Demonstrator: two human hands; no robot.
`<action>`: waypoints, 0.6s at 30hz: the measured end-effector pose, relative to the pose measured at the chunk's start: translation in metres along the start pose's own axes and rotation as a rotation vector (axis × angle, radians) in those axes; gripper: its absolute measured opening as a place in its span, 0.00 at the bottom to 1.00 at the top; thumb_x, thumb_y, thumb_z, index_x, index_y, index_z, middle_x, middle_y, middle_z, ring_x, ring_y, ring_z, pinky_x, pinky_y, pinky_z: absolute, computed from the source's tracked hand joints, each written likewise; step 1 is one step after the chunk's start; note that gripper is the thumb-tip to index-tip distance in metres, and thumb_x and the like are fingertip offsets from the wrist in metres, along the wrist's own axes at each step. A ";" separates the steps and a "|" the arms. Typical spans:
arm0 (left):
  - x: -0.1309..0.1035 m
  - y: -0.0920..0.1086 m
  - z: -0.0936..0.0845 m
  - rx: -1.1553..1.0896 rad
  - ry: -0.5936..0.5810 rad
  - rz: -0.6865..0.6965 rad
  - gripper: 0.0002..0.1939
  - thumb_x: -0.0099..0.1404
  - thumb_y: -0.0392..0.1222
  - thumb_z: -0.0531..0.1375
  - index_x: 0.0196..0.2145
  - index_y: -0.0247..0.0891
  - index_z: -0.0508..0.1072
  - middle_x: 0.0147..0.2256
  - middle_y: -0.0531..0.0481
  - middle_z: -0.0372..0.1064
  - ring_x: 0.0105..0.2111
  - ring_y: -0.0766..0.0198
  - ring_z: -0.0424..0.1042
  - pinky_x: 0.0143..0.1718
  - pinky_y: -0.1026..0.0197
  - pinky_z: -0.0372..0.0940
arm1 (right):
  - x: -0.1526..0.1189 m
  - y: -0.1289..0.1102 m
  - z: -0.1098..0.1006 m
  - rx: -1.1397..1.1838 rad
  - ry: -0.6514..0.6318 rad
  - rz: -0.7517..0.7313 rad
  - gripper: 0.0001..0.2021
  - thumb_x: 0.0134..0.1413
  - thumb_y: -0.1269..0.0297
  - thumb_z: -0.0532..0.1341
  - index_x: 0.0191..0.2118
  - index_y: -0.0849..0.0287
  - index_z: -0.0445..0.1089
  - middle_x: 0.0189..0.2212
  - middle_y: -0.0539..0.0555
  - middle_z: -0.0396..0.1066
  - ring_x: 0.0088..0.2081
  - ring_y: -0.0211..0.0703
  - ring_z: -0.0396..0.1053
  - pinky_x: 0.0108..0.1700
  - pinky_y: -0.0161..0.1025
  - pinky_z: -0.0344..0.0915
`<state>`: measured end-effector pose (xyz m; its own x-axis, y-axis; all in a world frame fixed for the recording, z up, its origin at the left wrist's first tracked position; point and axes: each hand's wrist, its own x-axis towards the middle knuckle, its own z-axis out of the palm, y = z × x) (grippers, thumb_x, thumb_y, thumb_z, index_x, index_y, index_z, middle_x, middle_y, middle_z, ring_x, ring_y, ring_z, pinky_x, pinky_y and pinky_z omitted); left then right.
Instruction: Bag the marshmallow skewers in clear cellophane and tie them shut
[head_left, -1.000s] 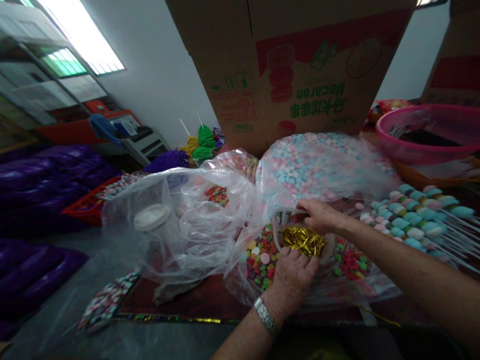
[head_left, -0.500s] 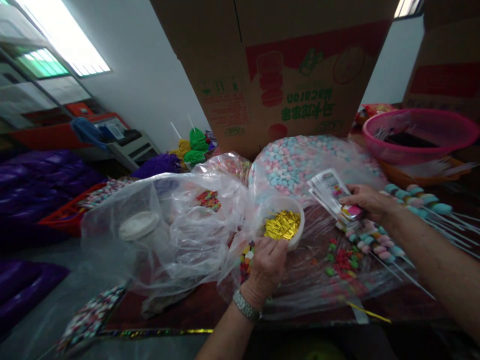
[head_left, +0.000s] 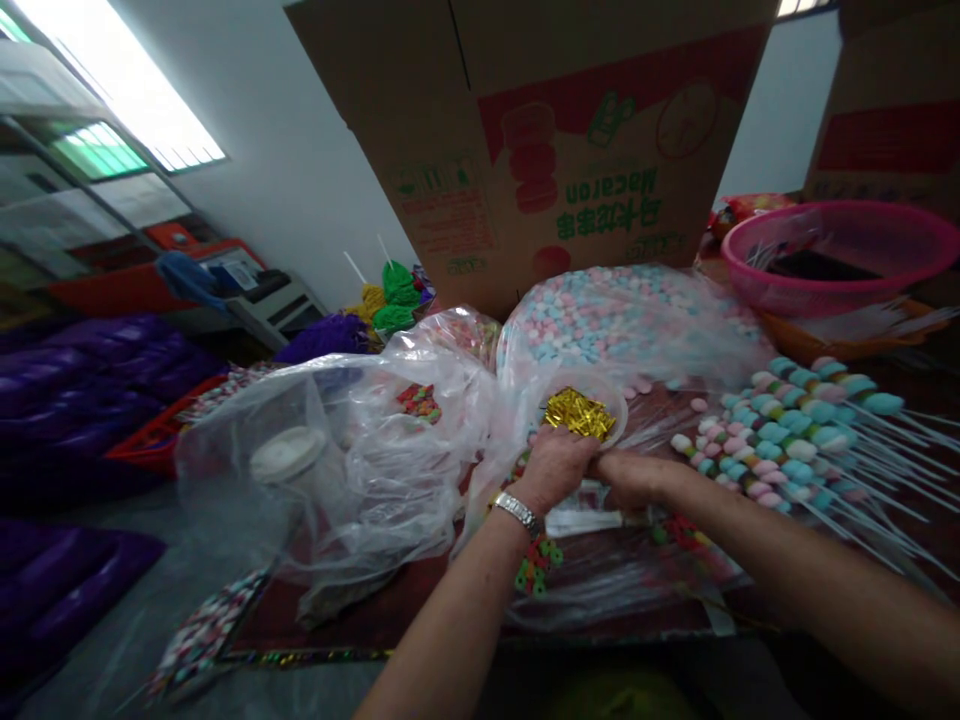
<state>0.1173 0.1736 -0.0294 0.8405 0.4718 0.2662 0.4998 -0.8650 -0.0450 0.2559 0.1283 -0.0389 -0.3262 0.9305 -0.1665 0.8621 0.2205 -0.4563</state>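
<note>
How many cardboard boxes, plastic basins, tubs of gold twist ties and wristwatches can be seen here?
Cardboard boxes: 2, a large one and one at the right edge
Plastic basins: 1, the pink basin
Tubs of gold twist ties: 1
Wristwatches: 1
Total: 5

Both arms reach forward from the bottom of the frame and meet in the middle. The left hand (head_left: 553, 462) (a shiny watch sits on its wrist) has curled fingers. The right hand (head_left: 634, 477) lies just beside it, palm down.
</note>
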 end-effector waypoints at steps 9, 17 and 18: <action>-0.017 0.021 -0.002 -0.026 0.186 -0.099 0.13 0.63 0.42 0.56 0.46 0.39 0.68 0.42 0.43 0.68 0.45 0.54 0.62 0.46 0.51 0.56 | -0.064 0.028 0.011 -0.153 0.267 0.203 0.18 0.52 0.63 0.60 0.48 0.64 0.66 0.45 0.62 0.65 0.49 0.53 0.59 0.50 0.46 0.55; -0.071 0.050 0.013 -0.076 0.090 -0.321 0.09 0.59 0.46 0.59 0.35 0.38 0.69 0.35 0.47 0.67 0.36 0.55 0.63 0.35 0.55 0.56 | -0.056 0.020 0.025 -0.170 0.261 0.235 0.04 0.52 0.70 0.58 0.31 0.61 0.69 0.30 0.54 0.69 0.34 0.43 0.65 0.34 0.35 0.56; -0.073 0.051 0.010 -0.074 0.083 -0.332 0.12 0.58 0.46 0.60 0.38 0.38 0.69 0.36 0.47 0.67 0.36 0.55 0.63 0.35 0.55 0.57 | -0.058 0.017 0.022 -0.182 0.268 0.213 0.05 0.53 0.71 0.57 0.30 0.61 0.69 0.30 0.54 0.69 0.34 0.43 0.65 0.35 0.36 0.56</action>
<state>0.0837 0.0971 -0.0610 0.6131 0.7166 0.3325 0.7241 -0.6781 0.1260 0.2808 0.0716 -0.0567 -0.0397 0.9992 0.0047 0.9623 0.0395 -0.2691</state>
